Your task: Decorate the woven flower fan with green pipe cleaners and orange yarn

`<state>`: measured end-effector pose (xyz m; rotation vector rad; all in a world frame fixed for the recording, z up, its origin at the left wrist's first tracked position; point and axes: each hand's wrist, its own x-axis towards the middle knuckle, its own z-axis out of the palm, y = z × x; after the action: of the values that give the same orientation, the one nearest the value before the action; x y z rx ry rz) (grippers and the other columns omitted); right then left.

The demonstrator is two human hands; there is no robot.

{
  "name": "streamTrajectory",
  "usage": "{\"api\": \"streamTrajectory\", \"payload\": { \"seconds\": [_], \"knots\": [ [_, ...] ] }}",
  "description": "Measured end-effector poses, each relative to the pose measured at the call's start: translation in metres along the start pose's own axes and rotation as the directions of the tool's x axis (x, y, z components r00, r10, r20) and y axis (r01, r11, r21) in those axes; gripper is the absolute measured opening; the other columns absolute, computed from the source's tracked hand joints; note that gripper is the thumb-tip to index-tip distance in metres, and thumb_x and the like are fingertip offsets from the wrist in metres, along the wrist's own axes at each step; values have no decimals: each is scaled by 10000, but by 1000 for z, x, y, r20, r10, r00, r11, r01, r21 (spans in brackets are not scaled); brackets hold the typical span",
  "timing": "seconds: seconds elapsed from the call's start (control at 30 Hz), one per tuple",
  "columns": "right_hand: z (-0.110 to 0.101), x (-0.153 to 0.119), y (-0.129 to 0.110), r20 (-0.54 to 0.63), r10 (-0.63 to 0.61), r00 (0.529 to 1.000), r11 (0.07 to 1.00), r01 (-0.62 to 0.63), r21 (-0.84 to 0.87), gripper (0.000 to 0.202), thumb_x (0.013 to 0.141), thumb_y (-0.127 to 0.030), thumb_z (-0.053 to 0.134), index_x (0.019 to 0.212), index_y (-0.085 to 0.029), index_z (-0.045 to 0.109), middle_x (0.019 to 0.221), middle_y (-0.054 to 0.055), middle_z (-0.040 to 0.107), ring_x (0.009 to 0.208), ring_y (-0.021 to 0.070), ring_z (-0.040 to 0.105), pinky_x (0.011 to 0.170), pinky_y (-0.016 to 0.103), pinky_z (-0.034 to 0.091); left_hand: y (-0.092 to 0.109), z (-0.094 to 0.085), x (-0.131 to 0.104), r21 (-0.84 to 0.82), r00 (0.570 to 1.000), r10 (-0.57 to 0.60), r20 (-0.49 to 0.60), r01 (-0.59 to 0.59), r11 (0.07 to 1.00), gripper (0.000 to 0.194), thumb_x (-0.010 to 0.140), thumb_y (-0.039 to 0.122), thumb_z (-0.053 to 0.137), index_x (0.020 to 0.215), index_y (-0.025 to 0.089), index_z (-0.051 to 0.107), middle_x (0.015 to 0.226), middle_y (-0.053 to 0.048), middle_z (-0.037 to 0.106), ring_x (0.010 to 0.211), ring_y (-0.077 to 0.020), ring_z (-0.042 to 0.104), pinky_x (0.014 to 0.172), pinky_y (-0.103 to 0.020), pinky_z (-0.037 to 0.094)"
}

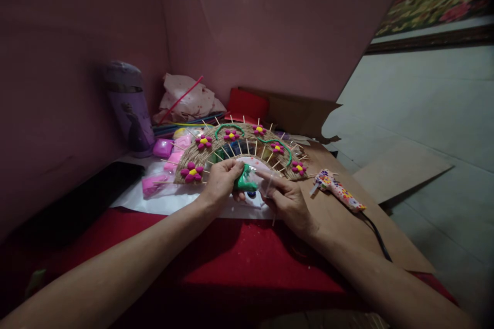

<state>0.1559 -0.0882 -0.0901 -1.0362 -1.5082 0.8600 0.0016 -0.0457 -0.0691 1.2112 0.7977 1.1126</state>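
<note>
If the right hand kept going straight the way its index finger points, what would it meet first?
Most likely the clear packet of green material, which the right hand seems to touch; the left hand lies beyond. Depth is unclear, so the finger might pass over it.

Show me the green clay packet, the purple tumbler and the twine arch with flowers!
Green clay packet [246, 180]: head view, on its green middle.
Purple tumbler [131, 113]: head view, on the side of its body.
Twine arch [249, 132]: head view, on bare twine near its top.
</note>
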Motion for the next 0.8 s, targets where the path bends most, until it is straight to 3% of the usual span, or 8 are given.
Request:
{"api": "streamTrajectory", "payload": {
  "seconds": [0.23, 0.43, 0.8],
  "knots": [
    [-1, 1, -1, 68, -17, 998, 997, 22, -71, 509, 745, -146, 430, 1232, -147, 578, 584, -39, 486, 485, 70, 340, 470, 199, 300, 2, 0, 0, 18, 1000, -4, -12, 4, 1000, 277, 744, 394, 610, 667, 157, 490, 442, 44, 529, 276, -93, 481, 263, -167, 352],
    [-4, 4, -1, 132, 5, 991, 990, 14, -141, 494, 722, -135, 427, 1173, -152, 628, 598, -17, 551, 521, 88, 383, 488, 204, 312, 3, 0, -1, 42, 1000, -26, -16, 27, 999, 264, 755, 380, 593, 655, 165, 478, 433, 48, 518, 274, -93, 474, 261, -168, 348],
    [-1, 2, -2, 101, 11, 995, 994, 0, -107, 480, 733, -153, 434, 1176, -128, 616, 585, -33, 527, 485, 73, 355, 487, 206, 321, 2, 0, -1, 43, 1000, -17, -13, 18, 999, 265, 758, 386, 592, 664, 161, 486, 436, 46, 519, 276, -89, 475, 270, -164, 345]
  ]
}}
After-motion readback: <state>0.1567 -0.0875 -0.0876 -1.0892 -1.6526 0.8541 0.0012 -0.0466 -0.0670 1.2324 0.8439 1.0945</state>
